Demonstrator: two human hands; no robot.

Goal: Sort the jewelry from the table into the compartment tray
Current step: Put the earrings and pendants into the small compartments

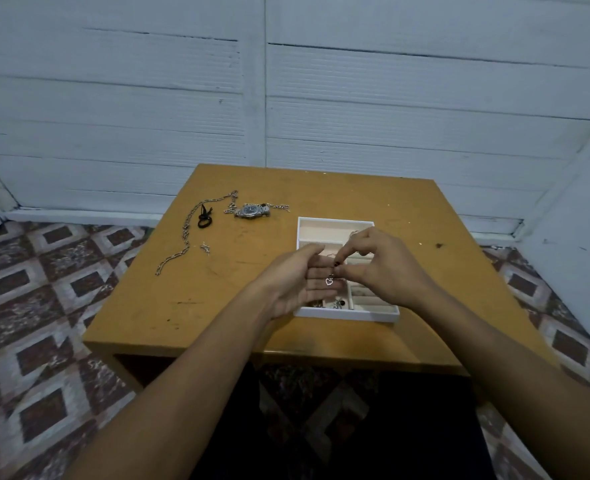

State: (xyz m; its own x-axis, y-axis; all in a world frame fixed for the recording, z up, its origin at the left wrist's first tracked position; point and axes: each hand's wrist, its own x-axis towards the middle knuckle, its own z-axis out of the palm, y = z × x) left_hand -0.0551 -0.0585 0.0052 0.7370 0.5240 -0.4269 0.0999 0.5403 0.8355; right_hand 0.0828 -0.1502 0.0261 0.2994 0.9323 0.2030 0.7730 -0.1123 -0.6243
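A white compartment tray [335,224] sits right of centre on the wooden table [217,299]. My left hand [298,280] is held palm-up over the tray's left side, fingers straight, with a small silver heart pendant [329,282] lying on them. My right hand [378,266] hovers over the tray and pinches a tiny dark-and-silver piece [335,269] just above the heart. Small jewelry pieces [338,303] lie in a near compartment. On the table's left lie a long silver chain [186,233], a black cord loop [204,216], a silver watch [252,211] and a small silver bit [205,248].
The table stands against a white plank wall [286,98]. Patterned tile floor [44,306] surrounds it. A short chain piece [281,206] lies right of the watch. A dark speck [438,244] marks the table's right side.
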